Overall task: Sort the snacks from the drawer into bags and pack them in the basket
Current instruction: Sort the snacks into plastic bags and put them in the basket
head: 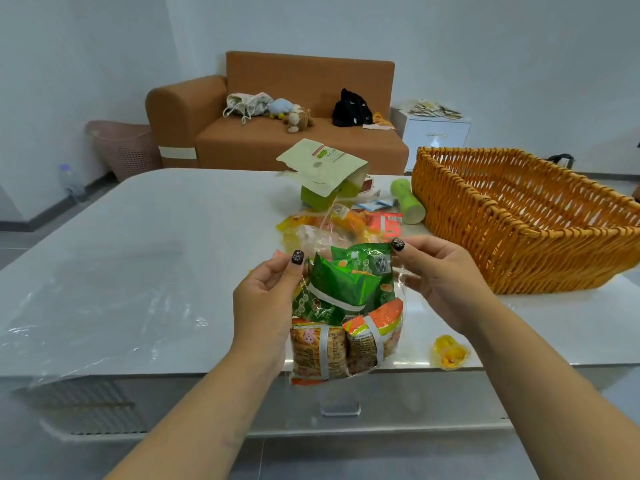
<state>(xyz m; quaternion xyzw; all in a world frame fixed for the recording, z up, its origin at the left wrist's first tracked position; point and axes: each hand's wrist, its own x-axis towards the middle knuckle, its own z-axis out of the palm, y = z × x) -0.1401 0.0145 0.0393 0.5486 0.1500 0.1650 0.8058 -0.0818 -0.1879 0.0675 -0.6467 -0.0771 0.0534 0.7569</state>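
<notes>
One white table (173, 216) is filling the near view, glossy; behind it an orange sofa (277, 133) is standing against a pale wall, carrying a cloth bag, soft toys and a black bag; a pink hamper (121, 147) is sitting to its left, a white cabinet (436, 131) to its right.

Item: clear bag (346, 313), upright at the table's near edge; I am pinching its top corners, my left hand (266, 299) on the left corner, my right hand (436, 271) on the right, thumbs and fingers closed on the plastic; inside, green snack packets (346, 282) are lying over orange-and-yellow packets (322, 351).

Item: wicker basket (519, 230), orange, sitting at the table's right; its inside is showing nothing.

Item: loose snacks (346, 220) lying just beyond the bag; a pale green pouch (322, 164) is leaning behind them; a green cylinder (408, 202) is lying beside the basket.

Item: yellow jelly cup (450, 351), near edge, right of the bag.

Item: empty clear bag (86, 306), lying flat at left.
</notes>
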